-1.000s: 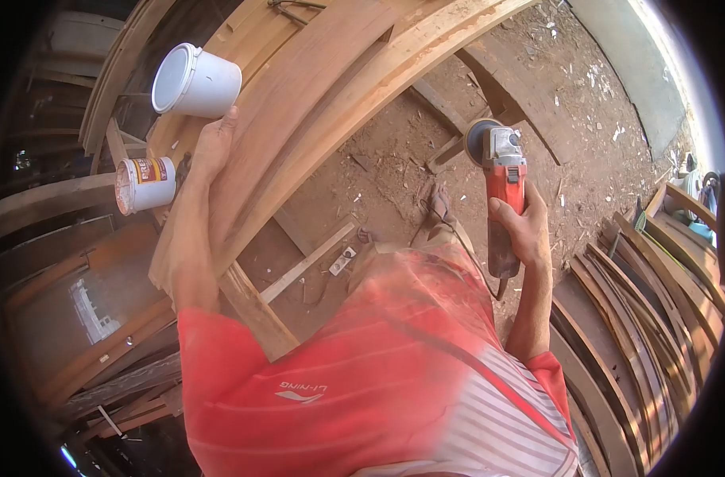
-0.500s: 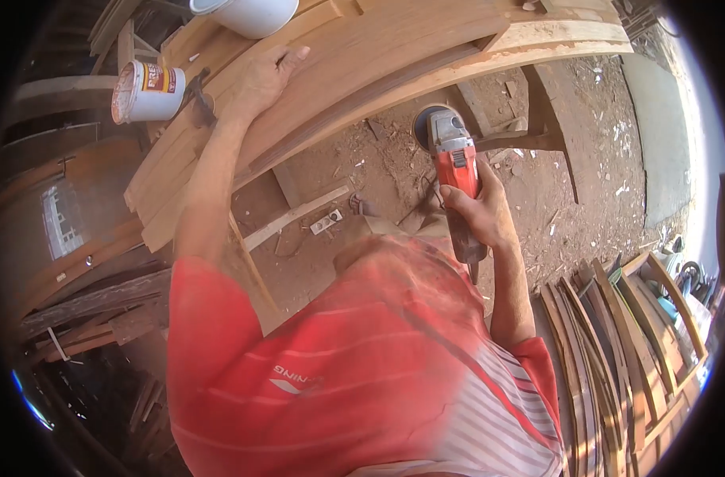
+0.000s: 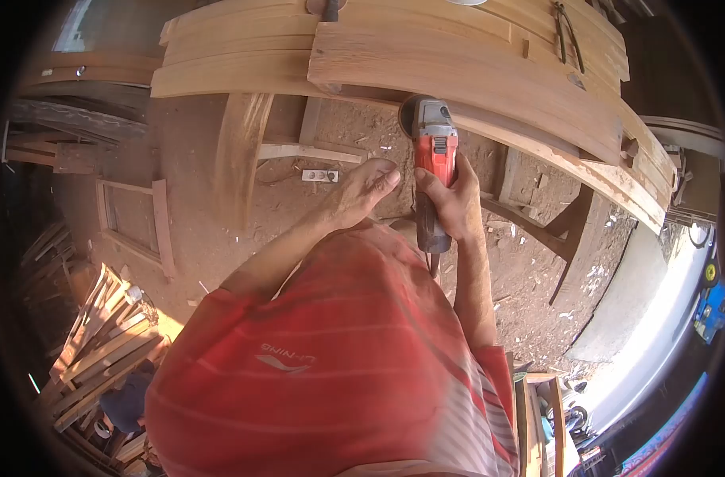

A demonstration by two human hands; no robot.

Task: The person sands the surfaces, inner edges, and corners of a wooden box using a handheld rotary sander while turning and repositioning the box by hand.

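Note:
My right hand point(image 3: 451, 199) is wrapped round the body of a red and grey angle grinder point(image 3: 437, 155), its thumb across the near side. The grinder points away from me, with its dark round disc point(image 3: 408, 118) at the far end, close to the front edge of a wooden board point(image 3: 458, 87). A power cord runs back from the handle towards my shirt. To the left of the grinder, my left hand point(image 3: 364, 193) hangs in the air with fingers loosely stretched, holding nothing; a small gap separates it from the tool.
More planks point(image 3: 235, 48) lie under and beside the board. A pair of pincers point(image 3: 567, 36) rests at the back right. On the dirt floor lie a white socket strip point(image 3: 320, 176) and wood scraps. Stacked timber point(image 3: 108, 350) stands at lower left, a wooden frame point(image 3: 132, 226) above it.
My left hand has come off the boards and down beside the grinder. My view has swung to the left and the bucket is mostly out of sight. The grinder stays in my right hand.

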